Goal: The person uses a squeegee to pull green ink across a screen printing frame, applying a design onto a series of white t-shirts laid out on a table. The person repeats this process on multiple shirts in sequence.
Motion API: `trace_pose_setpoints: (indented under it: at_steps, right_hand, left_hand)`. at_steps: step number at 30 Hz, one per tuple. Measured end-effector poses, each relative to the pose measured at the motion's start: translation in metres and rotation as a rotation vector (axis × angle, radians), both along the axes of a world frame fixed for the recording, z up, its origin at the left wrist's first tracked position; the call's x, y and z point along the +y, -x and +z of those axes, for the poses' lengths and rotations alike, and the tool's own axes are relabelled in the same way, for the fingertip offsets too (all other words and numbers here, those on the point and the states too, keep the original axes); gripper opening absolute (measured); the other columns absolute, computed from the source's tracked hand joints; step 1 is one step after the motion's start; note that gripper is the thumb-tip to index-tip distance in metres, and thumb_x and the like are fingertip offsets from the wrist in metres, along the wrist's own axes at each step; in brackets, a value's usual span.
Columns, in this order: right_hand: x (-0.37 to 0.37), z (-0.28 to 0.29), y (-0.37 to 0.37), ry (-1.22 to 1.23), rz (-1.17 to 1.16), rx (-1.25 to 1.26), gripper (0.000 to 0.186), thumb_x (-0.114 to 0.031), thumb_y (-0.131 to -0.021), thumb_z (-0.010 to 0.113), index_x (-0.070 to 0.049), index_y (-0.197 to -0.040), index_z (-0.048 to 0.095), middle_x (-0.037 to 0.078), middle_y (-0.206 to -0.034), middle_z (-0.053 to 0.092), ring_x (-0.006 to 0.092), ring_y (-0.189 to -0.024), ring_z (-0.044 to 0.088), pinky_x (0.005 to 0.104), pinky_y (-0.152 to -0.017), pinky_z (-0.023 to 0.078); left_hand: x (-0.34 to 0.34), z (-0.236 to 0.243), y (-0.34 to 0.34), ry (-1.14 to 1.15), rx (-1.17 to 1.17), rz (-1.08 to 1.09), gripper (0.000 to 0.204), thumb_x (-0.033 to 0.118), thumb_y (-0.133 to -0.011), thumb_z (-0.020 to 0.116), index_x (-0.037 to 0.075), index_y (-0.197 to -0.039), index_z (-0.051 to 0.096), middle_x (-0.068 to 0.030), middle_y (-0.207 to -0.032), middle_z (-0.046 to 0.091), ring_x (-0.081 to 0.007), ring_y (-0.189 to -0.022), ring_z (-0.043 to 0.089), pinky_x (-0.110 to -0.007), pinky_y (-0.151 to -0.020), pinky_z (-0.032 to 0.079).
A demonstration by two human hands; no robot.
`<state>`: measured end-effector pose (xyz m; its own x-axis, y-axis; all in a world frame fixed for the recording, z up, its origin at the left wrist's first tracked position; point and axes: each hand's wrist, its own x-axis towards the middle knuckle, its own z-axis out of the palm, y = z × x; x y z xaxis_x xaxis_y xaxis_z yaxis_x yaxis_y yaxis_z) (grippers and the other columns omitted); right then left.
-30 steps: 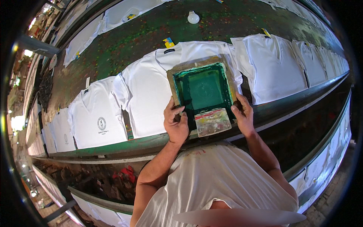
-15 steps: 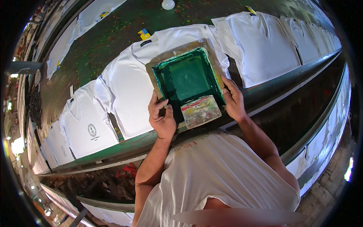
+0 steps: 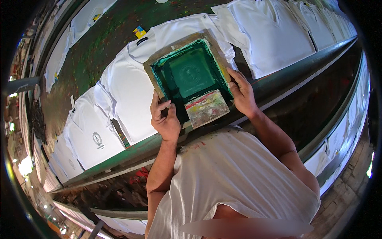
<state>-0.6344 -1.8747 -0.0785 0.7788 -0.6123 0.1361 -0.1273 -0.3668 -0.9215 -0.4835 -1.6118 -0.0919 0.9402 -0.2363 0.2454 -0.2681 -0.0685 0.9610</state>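
Screen frame [image 3: 190, 73]: square, worn wood, green mesh, between both hands.
Left hand [image 3: 165, 119]: fingers bent, apparently clamped on its left edge.
Right hand [image 3: 242, 93]: fingers clamped on its right edge.
Slab [image 3: 207, 110]: flat, paint-smeared, between the fingers.
Shirt [image 3: 129, 85]: smooth cloth, beyond left fingertips.
Table [image 3: 113, 38]: green, paint-flecked, farther beyond.

A person's left hand [image 3: 165, 121] and right hand [image 3: 242, 94] grip opposite sides of a green screen [image 3: 190, 73], a paint-smeared block [image 3: 207, 108] at its near edge, over a white shirt [image 3: 129, 95]; a printed shirt [image 3: 89, 131] lies to the left.
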Motion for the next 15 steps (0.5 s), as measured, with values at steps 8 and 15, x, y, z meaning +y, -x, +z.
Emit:
trace_pose_setpoints:
  at_steps: [8,15]
  right_hand:
    - [0.003,0.035,0.0,0.131,0.015,-0.033,0.051,0.007,-0.1,0.072,0.0,-0.15,0.067,0.016,-0.145,0.068,0.028,-0.132,0.067,0.0374,-0.115,0.05]
    - [0.021,0.084,0.004,0.796,0.698,0.051,0.047,-0.017,-0.088,0.08,-0.006,-0.133,0.077,0.013,-0.135,0.073,0.0318,-0.138,0.063,0.0469,-0.114,0.053]
  left_hand:
    - [-0.001,-0.003,-0.002,0.006,0.029,-0.006,0.027,-0.018,-0.09,0.076,0.004,-0.106,0.078,-0.0262,-0.166,0.058,-0.0256,-0.136,0.067,-0.036,-0.113,0.052]
    - [0.0,-0.002,-0.004,0.04,0.093,-0.04,0.028,-0.019,-0.091,0.075,0.003,-0.108,0.077,-0.0258,-0.169,0.056,-0.0263,-0.145,0.062,-0.036,-0.117,0.049]
